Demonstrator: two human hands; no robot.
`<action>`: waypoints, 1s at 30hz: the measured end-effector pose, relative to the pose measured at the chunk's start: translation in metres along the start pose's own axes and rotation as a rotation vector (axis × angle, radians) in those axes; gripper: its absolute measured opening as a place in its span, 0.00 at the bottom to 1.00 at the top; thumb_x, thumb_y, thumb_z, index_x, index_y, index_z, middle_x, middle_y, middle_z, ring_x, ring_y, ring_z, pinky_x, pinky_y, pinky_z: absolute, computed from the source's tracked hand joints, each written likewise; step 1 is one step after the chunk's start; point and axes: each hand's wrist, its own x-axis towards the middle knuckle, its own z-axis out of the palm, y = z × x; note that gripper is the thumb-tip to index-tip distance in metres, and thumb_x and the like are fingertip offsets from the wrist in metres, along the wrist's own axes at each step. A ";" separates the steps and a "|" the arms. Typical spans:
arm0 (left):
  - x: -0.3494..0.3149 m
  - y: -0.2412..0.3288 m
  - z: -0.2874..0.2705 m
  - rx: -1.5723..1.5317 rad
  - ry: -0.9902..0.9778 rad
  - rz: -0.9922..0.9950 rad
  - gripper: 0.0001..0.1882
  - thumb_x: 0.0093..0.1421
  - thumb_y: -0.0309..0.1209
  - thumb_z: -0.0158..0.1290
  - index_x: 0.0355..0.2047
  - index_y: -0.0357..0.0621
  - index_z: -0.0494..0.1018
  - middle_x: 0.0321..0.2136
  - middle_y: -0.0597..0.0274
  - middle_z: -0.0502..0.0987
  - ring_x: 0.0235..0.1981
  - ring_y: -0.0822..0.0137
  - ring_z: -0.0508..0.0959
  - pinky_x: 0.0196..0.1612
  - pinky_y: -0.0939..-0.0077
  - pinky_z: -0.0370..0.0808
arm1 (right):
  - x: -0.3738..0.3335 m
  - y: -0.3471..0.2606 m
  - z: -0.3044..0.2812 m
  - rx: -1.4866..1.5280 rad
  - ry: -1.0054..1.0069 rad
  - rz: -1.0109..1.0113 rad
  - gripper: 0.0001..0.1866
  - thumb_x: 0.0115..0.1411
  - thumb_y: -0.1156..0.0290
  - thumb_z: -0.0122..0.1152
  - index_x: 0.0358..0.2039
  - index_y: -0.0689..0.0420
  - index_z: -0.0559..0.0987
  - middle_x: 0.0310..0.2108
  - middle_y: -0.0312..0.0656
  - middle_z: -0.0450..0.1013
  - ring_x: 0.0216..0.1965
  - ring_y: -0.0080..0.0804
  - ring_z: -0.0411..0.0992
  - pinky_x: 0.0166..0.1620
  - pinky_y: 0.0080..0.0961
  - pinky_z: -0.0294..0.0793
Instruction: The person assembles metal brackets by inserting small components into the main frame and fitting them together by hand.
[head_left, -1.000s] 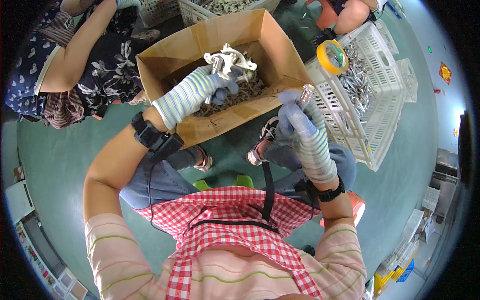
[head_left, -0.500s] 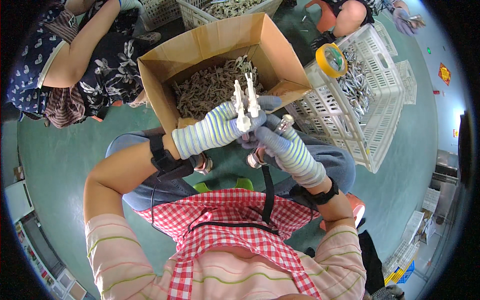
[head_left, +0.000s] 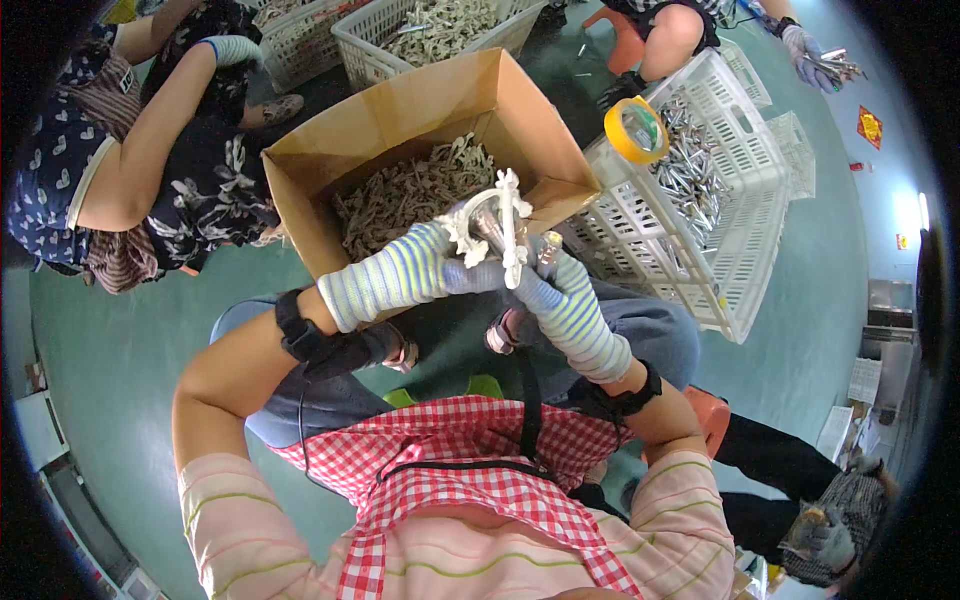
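Observation:
My left hand [head_left: 405, 268], in a blue-and-green striped knit glove, is closed around white plastic parts above the cardboard box's near edge. One is a long toothed white piece [head_left: 513, 225] pointing up, and beside it a curved white piece [head_left: 462, 228] bends outward. My right hand [head_left: 575, 315], gloved alike, meets the left one below the long piece. A short shiny metal piece [head_left: 549, 252] sticks up from its closed fingers. The fingertips of both hands are partly hidden behind one another. Beneath and beyond them, the open cardboard box [head_left: 375, 112] holds many greyish plastic parts [head_left: 405, 195].
Right of the box stands a white plastic crate [head_left: 740, 290] with many metal tubes [head_left: 690, 190]; a yellow tape roll [head_left: 636, 130] rests on its corner. Another crate [head_left: 365, 60] of parts lies beyond. Co-workers sit at left and far right; another person [head_left: 830, 530] is at lower right.
The white parts in my left hand have turned, and a curved one now shows. My hands sit slightly lower in the view. A person has come into sight at lower right.

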 end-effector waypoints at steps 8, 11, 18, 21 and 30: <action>-0.001 0.019 -0.007 0.063 0.266 0.099 0.53 0.44 0.37 0.67 0.63 0.38 0.44 0.55 0.51 0.63 0.56 0.60 0.65 0.59 0.68 0.60 | 0.013 -0.009 -0.030 -0.854 0.220 -0.346 0.14 0.56 0.68 0.56 0.42 0.59 0.74 0.22 0.44 0.73 0.18 0.31 0.72 0.26 0.27 0.70; 0.001 0.021 0.003 -0.416 0.202 -0.065 0.56 0.43 0.37 0.67 0.63 0.38 0.42 0.56 0.51 0.62 0.57 0.58 0.63 0.59 0.66 0.60 | 0.013 -0.009 -0.033 -1.014 0.206 -0.463 0.17 0.54 0.67 0.56 0.44 0.60 0.73 0.25 0.48 0.74 0.24 0.40 0.74 0.29 0.32 0.71; -0.003 0.026 0.005 -0.179 0.185 -0.085 0.55 0.44 0.38 0.67 0.63 0.37 0.42 0.56 0.50 0.61 0.56 0.58 0.64 0.57 0.67 0.62 | 0.014 -0.008 -0.039 -1.201 0.168 -0.583 0.21 0.51 0.67 0.56 0.46 0.61 0.71 0.28 0.52 0.74 0.29 0.49 0.73 0.33 0.38 0.71; -0.002 0.020 0.006 -0.216 0.234 -0.083 0.47 0.50 0.37 0.62 0.62 0.37 0.47 0.53 0.52 0.64 0.53 0.63 0.66 0.55 0.70 0.63 | 0.014 -0.011 -0.036 -1.170 0.167 -0.565 0.21 0.51 0.66 0.57 0.46 0.61 0.72 0.28 0.52 0.74 0.29 0.49 0.73 0.33 0.38 0.71; 0.009 0.025 -0.011 -0.314 0.115 -0.255 0.27 0.58 0.35 0.52 0.55 0.36 0.61 0.44 0.62 0.71 0.44 0.73 0.69 0.49 0.78 0.66 | 0.017 -0.013 -0.040 -1.079 0.152 -0.627 0.21 0.52 0.65 0.58 0.45 0.61 0.73 0.30 0.52 0.74 0.31 0.48 0.74 0.35 0.37 0.72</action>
